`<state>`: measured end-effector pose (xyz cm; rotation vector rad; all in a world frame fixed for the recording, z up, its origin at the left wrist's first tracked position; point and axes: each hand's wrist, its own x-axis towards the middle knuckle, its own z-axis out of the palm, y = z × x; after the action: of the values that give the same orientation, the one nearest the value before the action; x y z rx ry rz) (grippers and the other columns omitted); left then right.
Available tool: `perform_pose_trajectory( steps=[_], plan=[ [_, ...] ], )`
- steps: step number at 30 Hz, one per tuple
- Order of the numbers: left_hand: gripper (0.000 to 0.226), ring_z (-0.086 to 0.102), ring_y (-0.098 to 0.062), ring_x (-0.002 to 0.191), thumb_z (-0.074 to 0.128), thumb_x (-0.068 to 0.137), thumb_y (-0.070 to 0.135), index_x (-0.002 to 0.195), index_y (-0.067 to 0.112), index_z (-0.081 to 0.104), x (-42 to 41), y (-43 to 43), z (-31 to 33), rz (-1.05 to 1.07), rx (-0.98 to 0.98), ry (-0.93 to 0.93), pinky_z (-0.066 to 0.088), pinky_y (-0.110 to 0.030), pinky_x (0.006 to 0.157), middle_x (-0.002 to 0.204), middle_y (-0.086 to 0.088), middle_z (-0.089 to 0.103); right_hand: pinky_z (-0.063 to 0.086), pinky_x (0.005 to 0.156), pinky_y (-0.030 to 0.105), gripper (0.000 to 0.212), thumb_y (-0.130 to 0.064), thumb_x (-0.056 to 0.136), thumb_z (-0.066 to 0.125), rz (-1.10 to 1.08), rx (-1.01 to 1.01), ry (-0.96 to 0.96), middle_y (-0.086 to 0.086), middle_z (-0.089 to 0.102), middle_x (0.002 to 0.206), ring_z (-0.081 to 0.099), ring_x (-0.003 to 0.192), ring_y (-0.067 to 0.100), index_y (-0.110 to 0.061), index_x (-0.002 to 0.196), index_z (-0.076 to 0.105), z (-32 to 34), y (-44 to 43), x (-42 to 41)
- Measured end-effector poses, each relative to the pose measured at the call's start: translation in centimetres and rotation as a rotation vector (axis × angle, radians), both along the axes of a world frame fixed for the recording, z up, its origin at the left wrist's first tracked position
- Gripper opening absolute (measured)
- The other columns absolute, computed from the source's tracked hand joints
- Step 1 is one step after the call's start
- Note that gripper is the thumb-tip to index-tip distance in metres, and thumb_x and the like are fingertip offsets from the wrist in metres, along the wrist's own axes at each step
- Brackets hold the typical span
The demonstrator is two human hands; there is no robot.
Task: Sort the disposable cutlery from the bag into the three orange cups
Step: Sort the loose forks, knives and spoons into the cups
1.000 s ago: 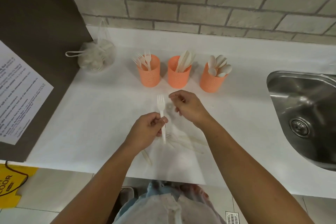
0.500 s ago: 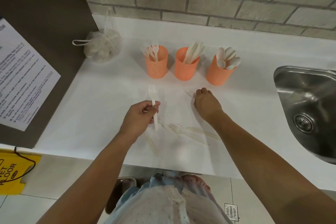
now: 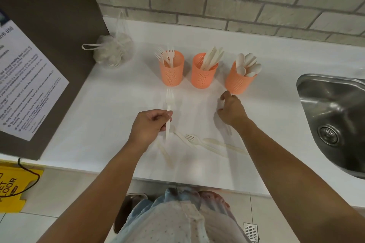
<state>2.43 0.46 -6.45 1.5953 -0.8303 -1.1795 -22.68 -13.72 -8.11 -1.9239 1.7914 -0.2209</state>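
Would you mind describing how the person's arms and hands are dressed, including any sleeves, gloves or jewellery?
Both forearms are bare with no sleeves in view. The left hand and right hand wear no gloves, and no rings, watch or bracelets show. Below is a light blue dotted garment.

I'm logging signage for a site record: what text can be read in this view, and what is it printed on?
"ET" over "LOOR": black letters, cut off at the frame edge, on the yellow floor sign.
"use": end of the heading, cut off, on the white notice sheet fixed to the dark panel.
Body text of that notice: too small and blurred to read.
Orange cups, cutlery, sink: no lettering visible.
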Motion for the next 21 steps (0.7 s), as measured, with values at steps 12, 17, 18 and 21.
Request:
perform_pose_trajectory(
  steps=[12,17,18,21],
  plan=[
    [0.011,0.073,-0.016,0.083,0.073,0.097,0.023,0.102,0.019,0.082,0.0,-0.2,1.1,-0.027,0.045,0.05,0.051,-0.03,0.076,0.096,-0.003,0.081,0.058,0.06,0.038,0.028,0.006,0.093,0.05,-0.106,0.255,-0.918,0.011,0.054,0.082,0.066,0.065,0.033,-0.013,0.113,0.054,6.8,3.0,6.0],
    [0.014,0.07,-0.009,0.076,0.075,0.095,0.023,0.105,0.019,0.084,-0.7,-0.4,1.3,-0.017,0.038,0.084,0.055,-0.03,0.08,0.093,-0.002,0.081,0.059,0.064,0.034,0.014,0.0,0.1,0.056,0.044,0.148,-0.821,0.008,0.062,0.076,0.069,0.064,0.023,-0.009,0.111,0.054,7.8,3.7,7.6],
    [0.014,0.071,-0.011,0.079,0.076,0.094,0.025,0.104,0.02,0.084,-0.8,-0.4,1.2,-0.009,0.03,0.087,0.058,-0.032,0.083,0.095,-0.003,0.081,0.061,0.066,0.035,0.013,-0.001,0.1,0.057,0.045,0.155,-0.808,0.008,0.063,0.077,0.071,0.065,0.024,-0.009,0.109,0.055,7.9,3.8,7.9],
    [0.015,0.075,-0.021,0.09,0.076,0.094,0.025,0.106,0.02,0.084,-0.9,-0.2,1.2,-0.014,-0.002,0.097,0.06,-0.037,0.093,0.1,-0.005,0.081,0.063,0.069,0.04,0.011,0.001,0.098,0.06,0.034,0.19,-0.807,0.007,0.061,0.077,0.074,0.065,0.027,-0.008,0.105,0.059,8.0,3.8,8.4]
  ],
)
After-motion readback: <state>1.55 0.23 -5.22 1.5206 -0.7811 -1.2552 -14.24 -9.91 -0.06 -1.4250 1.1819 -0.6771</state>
